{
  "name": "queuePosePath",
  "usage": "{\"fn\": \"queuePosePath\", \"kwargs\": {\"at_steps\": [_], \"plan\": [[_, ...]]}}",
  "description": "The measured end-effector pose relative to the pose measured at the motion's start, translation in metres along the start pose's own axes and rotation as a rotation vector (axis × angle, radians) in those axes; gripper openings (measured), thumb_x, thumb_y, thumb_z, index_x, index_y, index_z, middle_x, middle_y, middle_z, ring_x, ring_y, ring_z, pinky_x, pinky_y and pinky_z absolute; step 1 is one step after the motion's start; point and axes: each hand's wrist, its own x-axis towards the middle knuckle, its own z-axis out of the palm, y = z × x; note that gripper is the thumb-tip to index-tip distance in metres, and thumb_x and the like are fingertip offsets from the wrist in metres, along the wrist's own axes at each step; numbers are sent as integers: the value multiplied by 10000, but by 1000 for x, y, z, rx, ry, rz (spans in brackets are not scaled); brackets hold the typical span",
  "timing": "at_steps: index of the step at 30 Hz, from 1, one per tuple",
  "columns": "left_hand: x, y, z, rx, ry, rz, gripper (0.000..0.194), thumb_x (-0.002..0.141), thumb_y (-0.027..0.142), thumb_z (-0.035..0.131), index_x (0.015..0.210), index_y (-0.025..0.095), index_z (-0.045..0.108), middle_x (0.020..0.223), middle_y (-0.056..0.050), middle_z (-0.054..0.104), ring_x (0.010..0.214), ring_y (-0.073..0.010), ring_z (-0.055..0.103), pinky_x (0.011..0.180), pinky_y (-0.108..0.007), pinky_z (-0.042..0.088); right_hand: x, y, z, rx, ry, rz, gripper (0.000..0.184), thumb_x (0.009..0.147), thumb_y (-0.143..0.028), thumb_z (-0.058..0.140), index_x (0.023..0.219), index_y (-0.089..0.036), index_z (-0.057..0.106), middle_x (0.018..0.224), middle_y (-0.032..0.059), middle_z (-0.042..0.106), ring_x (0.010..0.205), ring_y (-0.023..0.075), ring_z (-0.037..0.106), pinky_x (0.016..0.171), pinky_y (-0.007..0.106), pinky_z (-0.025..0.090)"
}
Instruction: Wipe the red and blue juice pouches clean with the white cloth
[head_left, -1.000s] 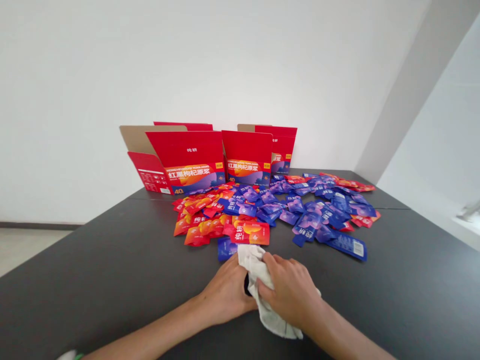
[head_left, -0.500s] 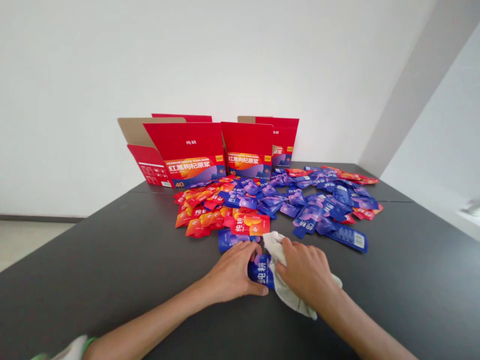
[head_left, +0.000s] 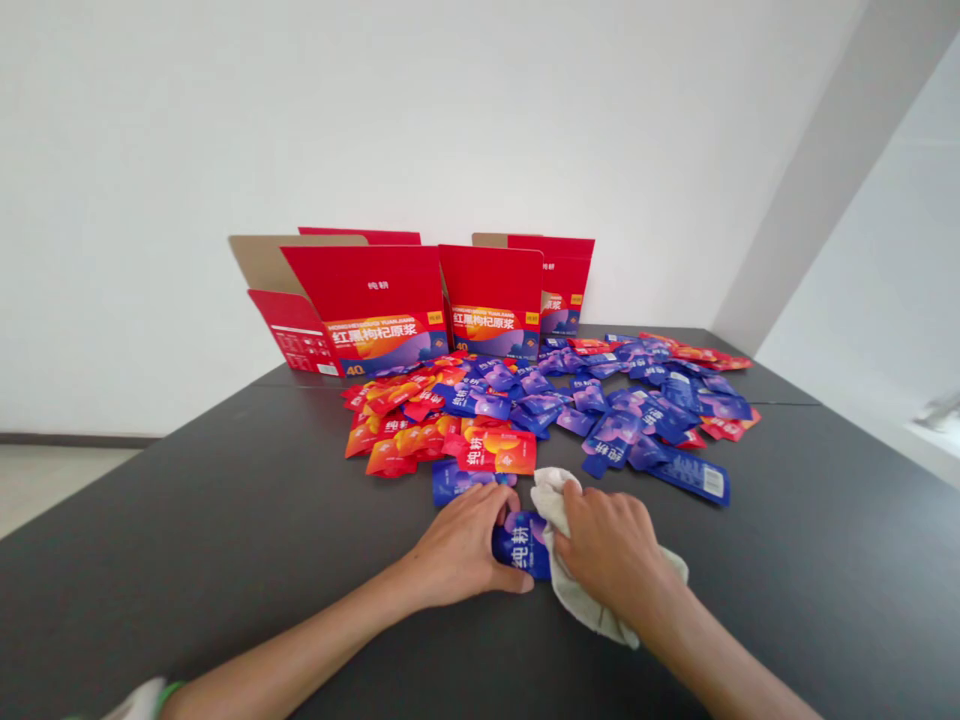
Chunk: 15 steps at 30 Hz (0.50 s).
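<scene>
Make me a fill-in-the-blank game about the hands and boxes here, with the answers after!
1. The right hand holds a white c____.
2. The left hand holds a pouch that is mostly ____.
3. The two front boxes both show the number ____.

Missing words: cloth; blue; 40.

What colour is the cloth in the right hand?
The cloth is off-white and looks plain; the head view shows it best.

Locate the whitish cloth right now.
In the head view, the whitish cloth is below and right of centre, gripped in the right hand, overlapping the right end of the blue pouch held by the left hand.
</scene>
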Motion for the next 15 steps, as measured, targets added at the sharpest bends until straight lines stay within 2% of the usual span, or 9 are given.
{"fn": "queuePosePath", "kwargs": {"at_steps": [4,6,11,15], "plan": [[0,-2,2,-65,37,92,624,569,434,767,1088,227,489,1100,-34,552,1008,-237,505,873,-325,367,-2,-12,2,82,58,-169,336,785,-315,491,1085,-171,536,943,108,654,843,277,623,775,387,410],[0,-2,2,-69,34,84,613,573,437,762,1080,228,488,1087,-33,554,995,-235,507,866,-325,367,-3,-10,1,96,27,-162,343,780,-330,490,1088,-185,535,956,108,658,856,281,624,766,384,411],[-1,-1,0,-15,-14,-3,503,538,416,772,915,221,502,873,11,544,813,-200,516,693,-280,381,-2,5,-3,21,-41,0,353,804,-332,471,1089,-139,550,929,165,659,865,310,626,735,388,405],[1,-2,2,-64,20,59,578,562,442,764,1022,225,491,1012,-26,555,935,-228,513,809,-316,379,0,-5,1,69,39,-155,376,800,-335,482,1121,-145,530,951,143,650,873,283,616,781,383,396]]}}
